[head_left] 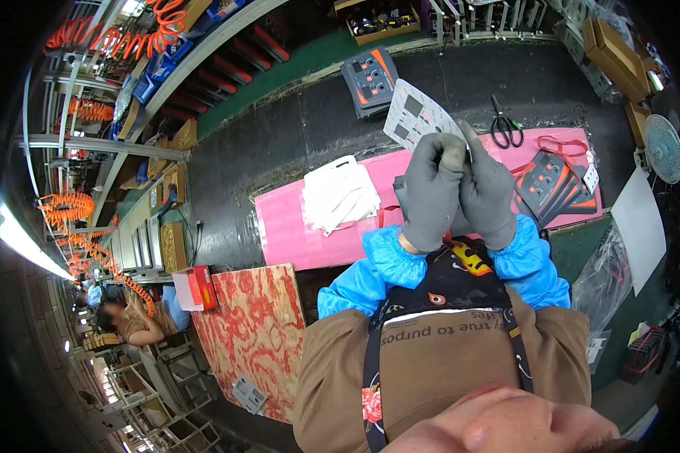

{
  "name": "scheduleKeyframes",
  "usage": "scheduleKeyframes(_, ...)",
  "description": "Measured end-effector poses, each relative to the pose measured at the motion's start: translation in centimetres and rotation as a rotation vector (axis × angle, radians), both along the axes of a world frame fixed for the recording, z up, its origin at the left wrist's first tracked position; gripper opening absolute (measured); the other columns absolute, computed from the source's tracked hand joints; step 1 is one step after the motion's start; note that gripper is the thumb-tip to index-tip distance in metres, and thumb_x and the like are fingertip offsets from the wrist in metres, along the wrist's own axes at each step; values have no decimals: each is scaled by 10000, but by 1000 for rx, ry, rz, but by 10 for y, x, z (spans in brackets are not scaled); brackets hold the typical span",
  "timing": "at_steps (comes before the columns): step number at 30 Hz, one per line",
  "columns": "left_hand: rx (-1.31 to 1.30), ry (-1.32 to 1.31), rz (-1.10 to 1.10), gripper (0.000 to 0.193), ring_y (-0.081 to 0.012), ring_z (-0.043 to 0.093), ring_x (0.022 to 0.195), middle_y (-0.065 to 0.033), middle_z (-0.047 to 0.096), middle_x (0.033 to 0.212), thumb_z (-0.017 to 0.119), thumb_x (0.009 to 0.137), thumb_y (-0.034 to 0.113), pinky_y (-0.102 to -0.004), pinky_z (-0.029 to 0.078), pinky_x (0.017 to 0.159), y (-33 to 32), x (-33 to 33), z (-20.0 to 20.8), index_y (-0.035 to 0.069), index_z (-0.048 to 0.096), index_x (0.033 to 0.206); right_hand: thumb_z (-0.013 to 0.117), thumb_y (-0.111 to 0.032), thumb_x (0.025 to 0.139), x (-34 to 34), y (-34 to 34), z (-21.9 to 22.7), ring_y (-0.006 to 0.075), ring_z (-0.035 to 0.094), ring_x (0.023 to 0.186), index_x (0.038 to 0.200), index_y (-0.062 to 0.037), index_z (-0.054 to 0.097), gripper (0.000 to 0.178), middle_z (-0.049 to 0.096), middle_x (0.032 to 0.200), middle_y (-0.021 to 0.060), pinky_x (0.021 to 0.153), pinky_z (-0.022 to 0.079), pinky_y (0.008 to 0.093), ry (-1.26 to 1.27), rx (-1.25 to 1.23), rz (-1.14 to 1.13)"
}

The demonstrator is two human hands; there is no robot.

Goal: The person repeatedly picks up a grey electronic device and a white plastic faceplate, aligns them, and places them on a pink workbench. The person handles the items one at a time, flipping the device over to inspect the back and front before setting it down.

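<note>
A: Hands?
B: Left hand point(434, 195) closed, thumb and fingers pinching the near end of the white printed sheet point(428, 119). Right hand point(493, 198) half-curled, one finger straight at its right edge; can't tell if it grips.
A: Sheet's where?
B: Raised, tilted, just past the hands.
A: Beyond?
B: Black scissors point(499, 117) right, gray-orange panel stack point(372, 79) farther.

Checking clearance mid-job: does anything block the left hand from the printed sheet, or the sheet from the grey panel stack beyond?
Nothing visible: the gloved left hand holds the printed sheet by its near end, and no object shows between it and the grey panel stack; relative height is unclear.
</note>
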State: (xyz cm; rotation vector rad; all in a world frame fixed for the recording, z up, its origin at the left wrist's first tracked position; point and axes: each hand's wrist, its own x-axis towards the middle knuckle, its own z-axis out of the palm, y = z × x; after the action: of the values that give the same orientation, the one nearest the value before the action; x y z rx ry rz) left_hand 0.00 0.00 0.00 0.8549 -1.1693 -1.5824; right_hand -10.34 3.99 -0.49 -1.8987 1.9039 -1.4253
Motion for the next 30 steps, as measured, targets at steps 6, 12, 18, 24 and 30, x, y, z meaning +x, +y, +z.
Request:
scheduleKeyframes(6,-387,-320,17,424,-112,613,865,-58,644,949,814,770,158,-277,521,781,-3,6,19,5,608,1106,546,0,859,-1,-3,-7,214,619,620,1442,-50,489,588,587,732,107,590,481,331,-285,-40,69)
scheduleKeyframes(12,-516,-364,-13,253,-105,638,716,-50,686,820,820,780,123,-255,531,626,-22,14,18,6,676,952,490,42,824,-8,1,-5,95,591,605,1457,-72,483,644,595,670,72,573,477,277,-516,157,153)
scheduleKeyframes(18,-709,-376,-19,212,-104,650,682,-52,680,787,811,805,123,-246,517,579,-28,20,20,1,687,926,498,43,856,-6,7,4,77,607,633,1464,-93,483,623,627,700,37,574,485,269,-743,234,218)
scheduleKeyframes(24,-659,-394,-41,191,-90,648,708,-58,678,794,773,840,127,-264,523,620,-22,17,28,-12,689,939,517,13,913,-10,3,-6,97,615,621,1439,-84,508,535,629,692,63,565,485,280,-372,62,106)
scheduleKeyframes(30,19,-120,-277,163,-92,632,752,-39,669,840,694,915,137,-243,511,645,-21,24,34,-9,671,985,531,-12,922,-6,5,-3,108,612,629,1416,-71,530,498,625,690,72,584,484,287,-420,87,128)
